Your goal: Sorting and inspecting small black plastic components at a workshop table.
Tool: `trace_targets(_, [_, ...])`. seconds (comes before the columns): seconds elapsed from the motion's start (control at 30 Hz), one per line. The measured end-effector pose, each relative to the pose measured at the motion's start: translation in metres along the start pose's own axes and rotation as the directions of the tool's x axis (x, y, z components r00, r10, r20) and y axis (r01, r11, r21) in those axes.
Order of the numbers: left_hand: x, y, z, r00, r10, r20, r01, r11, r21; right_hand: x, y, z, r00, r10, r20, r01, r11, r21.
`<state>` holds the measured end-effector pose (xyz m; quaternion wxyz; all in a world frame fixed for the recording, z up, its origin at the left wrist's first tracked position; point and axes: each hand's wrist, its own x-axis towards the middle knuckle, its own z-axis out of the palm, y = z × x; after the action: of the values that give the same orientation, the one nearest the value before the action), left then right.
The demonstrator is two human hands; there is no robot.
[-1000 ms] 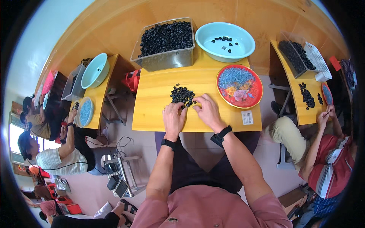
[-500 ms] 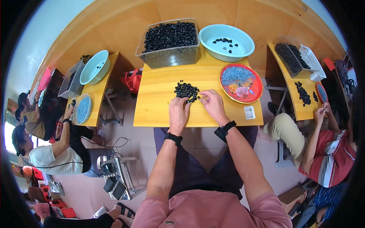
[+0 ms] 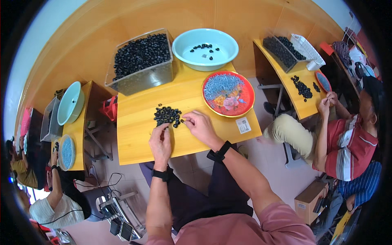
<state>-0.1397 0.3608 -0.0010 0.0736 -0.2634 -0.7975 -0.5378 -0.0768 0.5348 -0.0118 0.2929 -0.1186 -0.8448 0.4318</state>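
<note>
Working at my yellow worktop (image 3: 139,139): behind stand a clear bin (image 3: 141,61) of black rings, a teal basin (image 3: 205,49) and a red plate (image 3: 228,93). My ring pile (image 3: 166,115) lies mid-worktop. My left hand (image 3: 160,143) rests half-curled touching its near edge; my right hand (image 3: 200,125) pinches something small beside it.

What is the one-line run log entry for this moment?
left hand: beside small black rings pile | right hand: fingertips at pile | yellow wooden table
</note>
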Motion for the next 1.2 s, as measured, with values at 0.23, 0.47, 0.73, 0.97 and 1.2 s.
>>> trace_targets(0.23, [0.001,0.006,0.003,0.992,-0.128,0.012,0.128,0.992,-0.009,-0.007,-0.009,-0.012,0.999,-0.021,-0.028,0.024,0.996,0.087])
trace_targets(0.47, [-0.003,-0.006,0.001,0.994,-0.108,-0.001,0.107,0.992,-0.064,0.027,-0.002,-0.104,0.995,-0.034,-0.097,0.018,0.986,-0.165])
trace_targets(0.73, [-0.002,-0.008,0.000,0.993,-0.116,0.033,0.119,0.988,-0.096,0.062,0.026,-0.126,0.927,0.252,0.278,-0.097,0.877,-0.470])
trace_targets(0.97, [-0.002,-0.007,0.000,0.998,-0.060,0.036,0.064,0.989,-0.134,0.062,0.029,-0.119,0.941,0.179,0.288,0.027,0.806,-0.591])
trace_targets(1.2, [-0.003,-0.007,-0.002,0.995,-0.087,0.042,0.092,0.987,-0.133,0.059,0.023,-0.121,0.956,0.167,0.241,-0.018,0.854,-0.519])
